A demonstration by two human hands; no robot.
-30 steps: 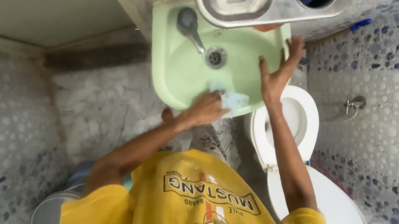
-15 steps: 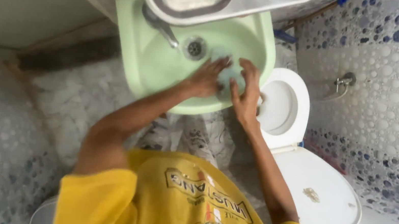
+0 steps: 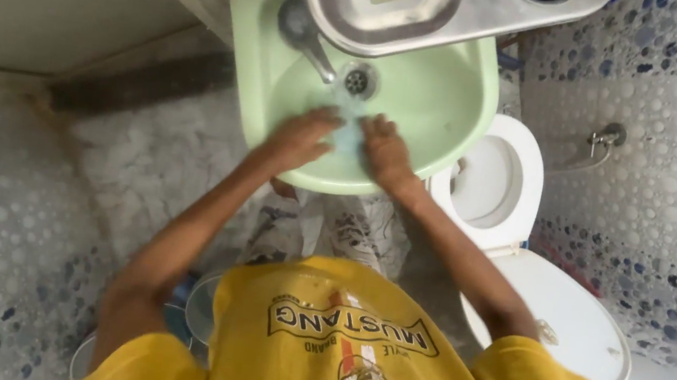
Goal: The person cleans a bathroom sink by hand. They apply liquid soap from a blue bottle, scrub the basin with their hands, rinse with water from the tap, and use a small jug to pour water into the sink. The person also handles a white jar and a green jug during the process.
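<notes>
Near the middle of the frame, our left hand (image 3: 297, 141) and right hand (image 3: 387, 153) now meet, fingers grasping the blue sponge (image 3: 349, 137) together inside the green sink (image 3: 446, 100). Earlier, our right hand rested on the rim.

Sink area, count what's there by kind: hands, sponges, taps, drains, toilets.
Hands: 2, left hand and right hand
Sponges: 1, sponge between them
Taps: 1, tap
Drains: 1, drain
Toilets: 1, toilet
Total: 6

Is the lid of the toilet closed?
No, the white toilet lid is lifted back, and the open bowl shows beside the green sink.
</notes>
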